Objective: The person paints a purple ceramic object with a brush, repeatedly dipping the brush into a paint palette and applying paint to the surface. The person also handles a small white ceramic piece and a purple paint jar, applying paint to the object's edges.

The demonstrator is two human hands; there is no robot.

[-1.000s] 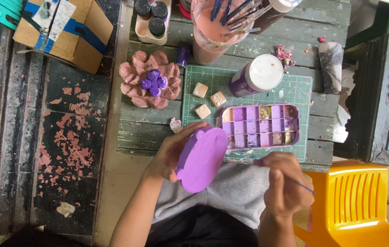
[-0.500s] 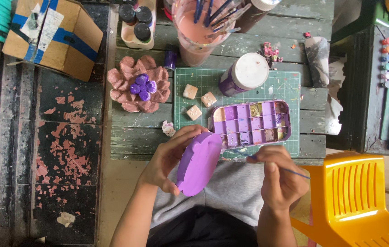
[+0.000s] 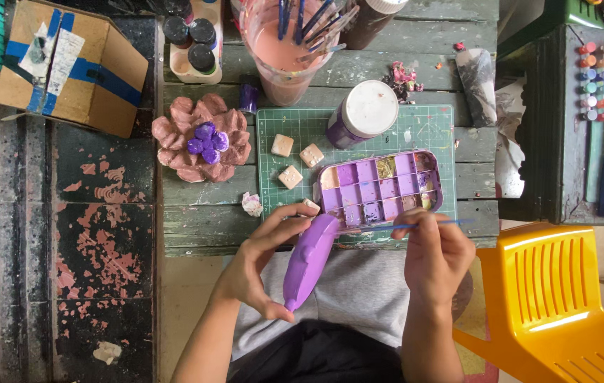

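Observation:
My left hand (image 3: 263, 259) grips a flat purple-painted piece (image 3: 309, 262), now turned edge-on over my lap. In my right hand (image 3: 435, 252) is a thin blue-handled paintbrush (image 3: 415, 225), its tip against the upper end of the purple piece. Just beyond both hands a purple paint palette tin (image 3: 380, 188) with many small wells lies on a green cutting mat (image 3: 358, 142). Three small tan dice-like cubes (image 3: 291, 159) rest on the mat's left part.
A white-lidded purple paint jar (image 3: 362, 113), a cup of pinkish water with brushes (image 3: 291, 42), a pink flower-shaped piece with purple centre (image 3: 202, 138) and small dark-lidded paint pots (image 3: 195, 35) stand on the worn wooden table (image 3: 202, 213). Cardboard box (image 3: 68, 64) left, yellow plastic chair (image 3: 564, 305) right.
The purple piece has turned from showing its broad face to edge-on. My right hand has brought the brush tip over to its top edge.

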